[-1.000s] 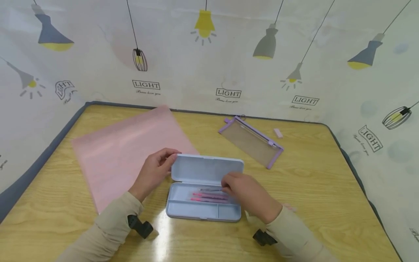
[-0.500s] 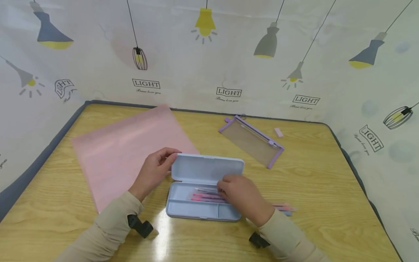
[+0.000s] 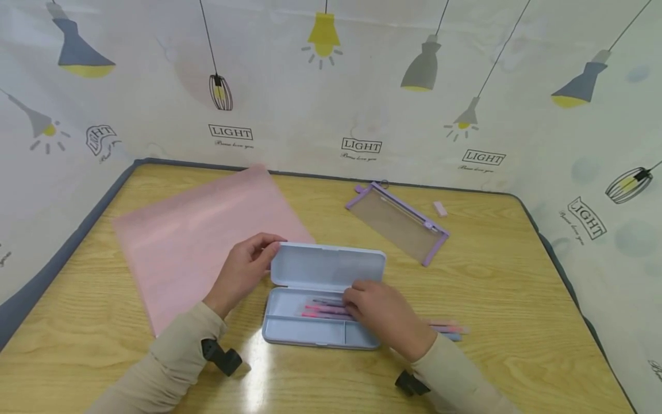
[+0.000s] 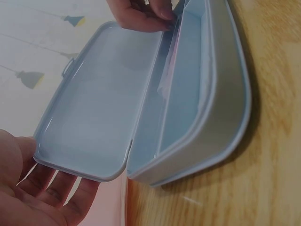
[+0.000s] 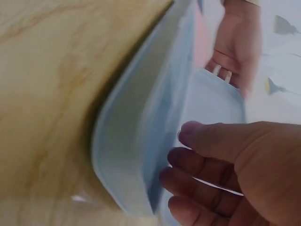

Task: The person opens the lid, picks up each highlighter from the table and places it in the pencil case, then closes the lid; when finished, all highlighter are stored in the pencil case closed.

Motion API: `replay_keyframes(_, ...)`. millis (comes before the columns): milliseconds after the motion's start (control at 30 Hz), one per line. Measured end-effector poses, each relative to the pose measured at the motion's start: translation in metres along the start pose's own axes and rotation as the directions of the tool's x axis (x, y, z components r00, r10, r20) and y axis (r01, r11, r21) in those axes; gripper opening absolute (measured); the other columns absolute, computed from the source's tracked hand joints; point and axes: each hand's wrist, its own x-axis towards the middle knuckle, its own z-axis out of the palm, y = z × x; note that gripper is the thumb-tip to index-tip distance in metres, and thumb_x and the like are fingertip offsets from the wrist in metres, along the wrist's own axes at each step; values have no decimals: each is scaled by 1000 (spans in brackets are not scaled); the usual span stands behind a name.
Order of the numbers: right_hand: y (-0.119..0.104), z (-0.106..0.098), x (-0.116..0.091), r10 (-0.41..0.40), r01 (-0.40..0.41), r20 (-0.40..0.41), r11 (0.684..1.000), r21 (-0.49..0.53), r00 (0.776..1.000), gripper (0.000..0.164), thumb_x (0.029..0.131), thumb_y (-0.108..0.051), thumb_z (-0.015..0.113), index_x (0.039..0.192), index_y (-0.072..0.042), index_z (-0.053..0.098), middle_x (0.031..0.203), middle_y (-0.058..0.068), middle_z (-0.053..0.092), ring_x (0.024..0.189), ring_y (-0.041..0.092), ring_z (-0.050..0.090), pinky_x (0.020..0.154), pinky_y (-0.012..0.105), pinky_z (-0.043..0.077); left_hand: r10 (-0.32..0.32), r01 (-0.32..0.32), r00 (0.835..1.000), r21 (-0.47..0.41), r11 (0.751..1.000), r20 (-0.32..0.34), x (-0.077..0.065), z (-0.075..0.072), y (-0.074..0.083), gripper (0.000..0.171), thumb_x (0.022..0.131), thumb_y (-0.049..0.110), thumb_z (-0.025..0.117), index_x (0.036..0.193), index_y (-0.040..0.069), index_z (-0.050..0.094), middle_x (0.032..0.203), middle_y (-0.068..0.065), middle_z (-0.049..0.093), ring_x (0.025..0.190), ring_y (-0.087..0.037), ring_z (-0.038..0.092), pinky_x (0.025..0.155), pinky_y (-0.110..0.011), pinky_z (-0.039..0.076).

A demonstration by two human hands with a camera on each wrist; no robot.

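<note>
A light-blue pencil case point(image 3: 305, 332) lies on the table with its lid point(image 3: 326, 267) raised. My left hand point(image 3: 245, 270) holds the lid's left corner, thumb on the inner side and fingers behind, as the left wrist view shows. Several slim pens point(image 3: 326, 311), some pink-tipped, lie in the case's long back compartment. Over their right ends is my right hand point(image 3: 390, 316), fingertips down inside the case. In the right wrist view its fingers point(image 5: 188, 181) are loosely bent and nothing shows between thumb and fingers. The pens are hidden from that view.
A pink sheet point(image 3: 207, 236) covers the back left of the table. Behind the case lies a mesh zip pouch point(image 3: 395, 224) with purple edges, beside a small pale-pink eraser point(image 3: 439, 209). More pens point(image 3: 450, 329), pink and blue, lie right of my right wrist.
My right hand has shifted slightly left and lower over the pens, and the grey pen beneath it has swung lower. Pens right of that wrist have come into sight. My left hand stays on the lid.
</note>
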Motion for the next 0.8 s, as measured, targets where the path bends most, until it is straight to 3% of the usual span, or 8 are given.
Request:
replay_keyframes(233,24,-32,-26,102,-108,47,979,173,994,7,89,-13,72,96,-13,71,90,-4,69,78,7,64,70,26,56,6,-6,1000,2,1000,3,0,0,0,30,102,38,52,120,16,64,114,-7,69,101,-23,68,80,-35,61)
replay_keyframes(333,46,-48,-43,183,-206,113,950,236,977,7,90,-13,71,97,-13,71,91,-6,69,80,5,62,69,25,54,4,-4,1000,6,1000,-1,0,0,1,31,102,39,52,119,17,64,114,-6,69,101,-22,68,80,-35,61)
replay_keyframes(433,70,-56,-64,263,-311,193,905,291,945,6,93,-17,69,98,-16,71,91,-10,67,81,2,61,67,23,52,5,-5,1000,4,1000,3,-1,0,1,32,102,39,52,120,16,64,115,-7,68,102,-22,68,81,-35,61)
replay_keyframes(533,90,-57,-82,293,-364,244,871,330,924,7,94,-20,67,100,-16,70,92,-11,67,82,2,60,67,23,52,3,-3,1000,-7,1000,8,-1,0,1,31,102,39,52,120,16,64,115,-7,68,102,-23,67,81,-35,61)
replay_keyframes(700,110,-50,-102,301,-380,267,866,325,915,8,94,-23,68,100,-18,69,93,-11,66,82,0,59,68,22,53,2,-2,1000,-2,1000,4,-1,0,1,31,102,39,52,120,16,64,115,-7,68,103,-23,67,81,-35,61)
replay_keyframes(800,116,-44,-108,272,-351,257,870,347,927,8,93,-24,69,99,-18,71,93,-10,66,81,0,59,67,22,53,2,-2,1000,1,1000,3,0,0,1,30,103,38,52,119,16,64,116,-7,68,103,-23,67,81,-35,61)
